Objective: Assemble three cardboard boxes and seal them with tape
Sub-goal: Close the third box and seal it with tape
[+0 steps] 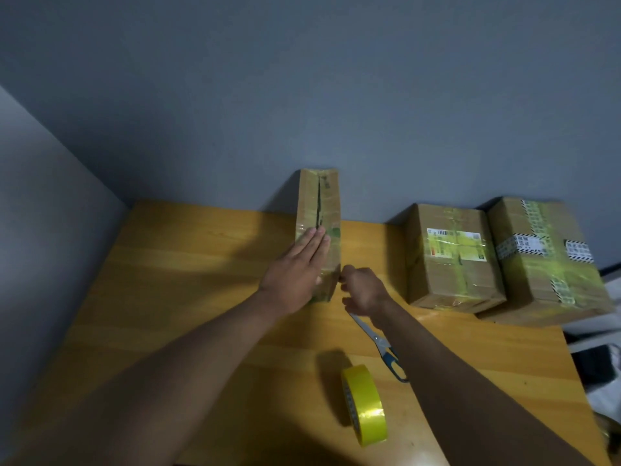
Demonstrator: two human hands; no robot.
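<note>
A narrow cardboard box (319, 203) stands on the wooden table (188, 264), its top seam partly covered with yellowish tape. My left hand (295, 274) lies flat on the near end of its top, fingers straight. My right hand (361, 290) is at the box's near right corner, fingers curled and pinching at the tape edge there. A yellow tape roll (364, 403) stands on edge near the table's front. Scissors (383, 348) with blue handles lie beside my right forearm.
Two taped cardboard boxes (450, 257) (544, 260) sit side by side at the table's back right, against the grey wall. The table's right edge runs past them, with dark and white items on the floor beyond.
</note>
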